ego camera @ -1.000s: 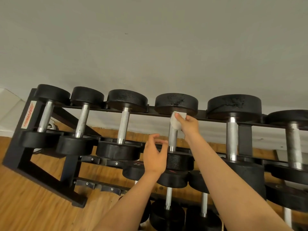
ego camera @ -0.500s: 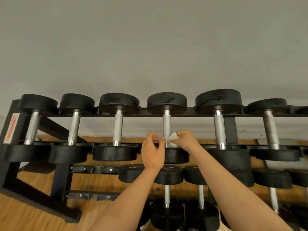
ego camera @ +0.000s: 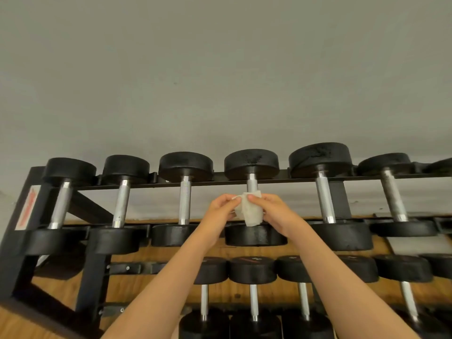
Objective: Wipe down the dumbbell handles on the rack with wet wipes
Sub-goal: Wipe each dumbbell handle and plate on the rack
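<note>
A black rack (ego camera: 22, 231) holds several black dumbbells with silver handles on its top row. Both my hands hold a white wet wipe (ego camera: 250, 211) in front of the fourth dumbbell's handle (ego camera: 251, 183). My left hand (ego camera: 221, 210) pinches the wipe's left edge. My right hand (ego camera: 271, 211) grips its right side. The wipe hides the lower part of that handle; whether it touches the metal I cannot tell. Neighbouring handles stand to the left (ego camera: 184, 203) and to the right (ego camera: 324, 198).
A lower row of smaller dumbbells (ego camera: 253, 270) sits under my forearms. A grey wall (ego camera: 220, 69) rises behind the rack, and wooden floor (ego camera: 17, 324) shows at the lower left. The rack's slanted side frame carries a white and red label (ego camera: 25, 207).
My right hand slid the wipe down from the handle's top to its lower part. My left hand then came up and took the wipe's left edge. The view shifted slightly right.
</note>
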Available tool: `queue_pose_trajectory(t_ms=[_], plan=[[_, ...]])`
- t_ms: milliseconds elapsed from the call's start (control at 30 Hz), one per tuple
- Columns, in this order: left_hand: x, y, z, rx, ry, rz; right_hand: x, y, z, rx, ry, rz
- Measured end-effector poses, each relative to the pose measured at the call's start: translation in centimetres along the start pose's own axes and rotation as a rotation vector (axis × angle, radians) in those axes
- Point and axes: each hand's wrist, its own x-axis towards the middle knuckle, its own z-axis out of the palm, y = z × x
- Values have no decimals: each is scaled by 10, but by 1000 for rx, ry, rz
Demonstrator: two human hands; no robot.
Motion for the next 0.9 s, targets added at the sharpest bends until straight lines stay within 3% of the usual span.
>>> queue_pose_trajectory(t_ms=[100,233,300,467,900], plan=[[0,5,-2,-2,13,6,3,6,-1,-98,96,-74],[3,4,-16,55,159,-2,10,27,-11,-484,507,-226],[4,2,-23,154,210,28,13,38,-9,-594,582,-265],[18,-7,-20,349,150,-7,19,52,-1,-673,683,-293],[45,-6,10,450,-248,-237,21,56,-2,-619,722,-325]])
